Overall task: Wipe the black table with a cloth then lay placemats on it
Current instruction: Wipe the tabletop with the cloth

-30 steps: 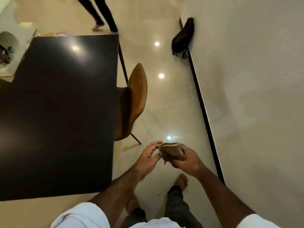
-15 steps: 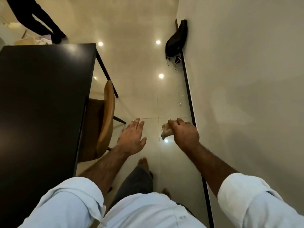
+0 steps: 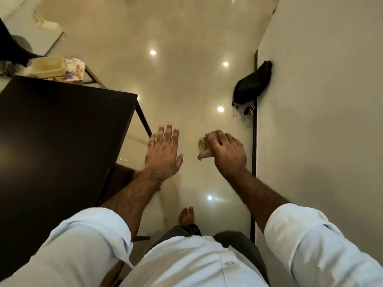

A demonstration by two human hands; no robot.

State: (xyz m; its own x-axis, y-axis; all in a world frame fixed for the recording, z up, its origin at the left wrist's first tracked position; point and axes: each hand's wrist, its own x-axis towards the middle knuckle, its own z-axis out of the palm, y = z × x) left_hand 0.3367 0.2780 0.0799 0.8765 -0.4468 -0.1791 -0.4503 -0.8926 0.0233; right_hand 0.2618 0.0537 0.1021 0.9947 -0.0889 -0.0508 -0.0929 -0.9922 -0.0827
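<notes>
The black table fills the left side, its top bare and glossy. My right hand grips a folded brown cloth over the floor, right of the table's far corner. My left hand hovers flat with fingers spread, just off the table's right edge, holding nothing. Floral placemats lie on a surface beyond the table's far edge, under a yellowish plastic box.
A brown chair is tucked under the table's right side, mostly hidden. A black bag with cables leans against the white wall on the right. Another person's dark leg shows at far left. My bare foot stands on the glossy tiles.
My hands came apart: the left let go of the cloth and opened flat, the right kept it. I walked forward along the table; the chair slid under my view and the placemats appeared.
</notes>
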